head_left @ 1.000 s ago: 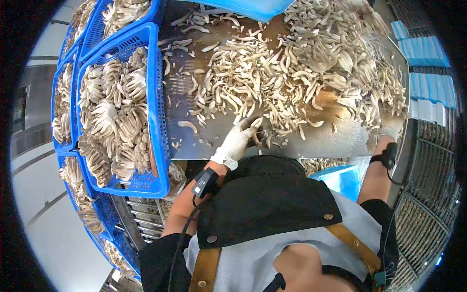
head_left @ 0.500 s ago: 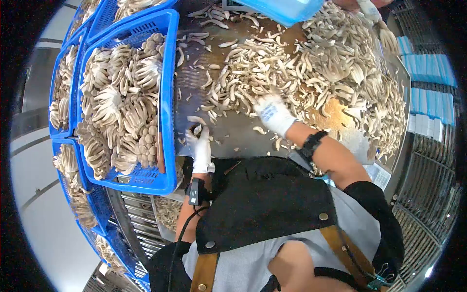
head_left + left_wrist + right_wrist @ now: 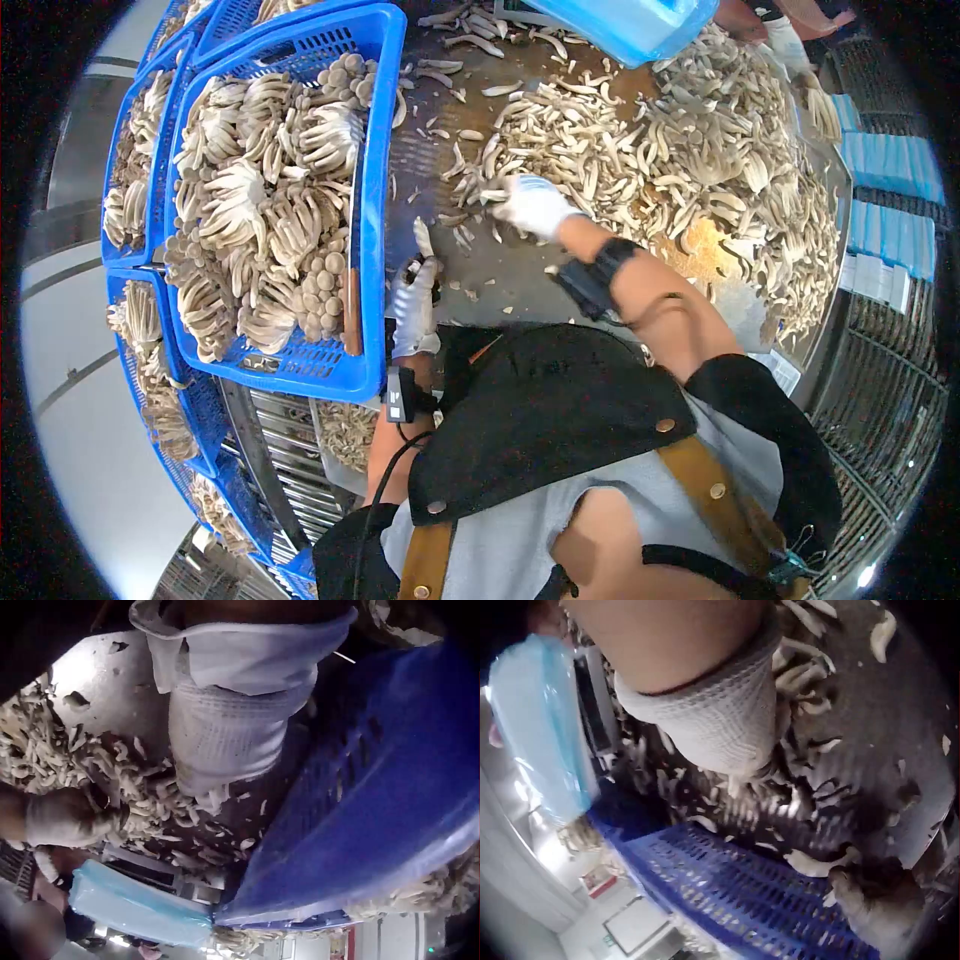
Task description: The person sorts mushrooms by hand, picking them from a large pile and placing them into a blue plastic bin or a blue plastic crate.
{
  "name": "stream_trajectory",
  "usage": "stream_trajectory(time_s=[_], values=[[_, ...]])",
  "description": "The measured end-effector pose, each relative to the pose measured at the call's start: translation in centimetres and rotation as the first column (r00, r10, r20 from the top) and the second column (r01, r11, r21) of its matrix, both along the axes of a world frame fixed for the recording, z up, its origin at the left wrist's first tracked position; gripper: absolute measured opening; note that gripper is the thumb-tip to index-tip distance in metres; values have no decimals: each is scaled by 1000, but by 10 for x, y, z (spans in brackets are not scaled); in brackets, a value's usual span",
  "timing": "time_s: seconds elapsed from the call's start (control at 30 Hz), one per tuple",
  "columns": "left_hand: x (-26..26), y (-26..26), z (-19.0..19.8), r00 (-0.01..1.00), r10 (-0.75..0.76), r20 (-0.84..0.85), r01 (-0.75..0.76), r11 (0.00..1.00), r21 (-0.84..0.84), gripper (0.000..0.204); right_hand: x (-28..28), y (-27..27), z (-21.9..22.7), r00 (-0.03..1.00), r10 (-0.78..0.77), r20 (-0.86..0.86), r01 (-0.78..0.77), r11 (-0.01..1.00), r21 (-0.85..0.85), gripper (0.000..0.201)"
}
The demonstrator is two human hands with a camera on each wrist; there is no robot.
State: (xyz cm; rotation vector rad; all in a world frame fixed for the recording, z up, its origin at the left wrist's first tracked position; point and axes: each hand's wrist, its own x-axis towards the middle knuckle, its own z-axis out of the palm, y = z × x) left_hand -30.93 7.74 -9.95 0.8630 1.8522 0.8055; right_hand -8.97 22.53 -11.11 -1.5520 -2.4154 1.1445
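The gloved left hand [image 3: 414, 305] is by the right side of a blue basket [image 3: 376, 200], gripping a pale mushroom [image 3: 423, 238] that sticks up past its fingers. The right wrist view shows this mushroom [image 3: 810, 864] in the left hand [image 3: 885, 907]. At the near left edge of the pile of loose mushrooms [image 3: 560, 130], the gloved right hand [image 3: 540, 206] pinches a mushroom [image 3: 492, 196] at its fingertips. Its fingers are mostly hidden in the right wrist view, under the glove [image 3: 712, 731].
Clustered mushrooms [image 3: 235, 205] fill the blue basket, where a wooden handle [image 3: 352, 312] lies along the right side. Further filled baskets [image 3: 128, 190] stand left. A blue plastic-wrapped stack [image 3: 625, 25] is at the back, and another person's gloved hand [image 3: 787, 45] shows at back right.
The right hand has come from the far right across the pile to its left part. My left hand has moved from the pile towards the basket. The head view has shifted, putting the basket further right.
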Motion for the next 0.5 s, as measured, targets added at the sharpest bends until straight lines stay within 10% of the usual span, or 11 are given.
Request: stream_trajectory(time_s=[0.03,0.17,0.23,0.3,0.43,0.5], values=[[5,-1,4,999,15,43,-16,1000,26,35,20,0,-10,959,-106,-261,109,994,-3,38],[53,18,18,860,146,489,-133,989,-62,29,54,-34,22,793,-475,-382,276,839,-470,37],[70,31,13,885,-370,281,377,926,32,33,58,-63,9,763,-423,-488,142,847,-512,40],[98,31,-6,837,-502,219,482,865,141,32,46,-75,59,768,-602,-220,321,659,-681,41],[108,52,27,848,-526,63,522,850,65,28,100,-94,25,312,-864,-395,273,480,-834,25],[104,78,23,922,-369,-122,384,912,142,30,138,-103,39,279,-910,-308,323,391,-862,22]])
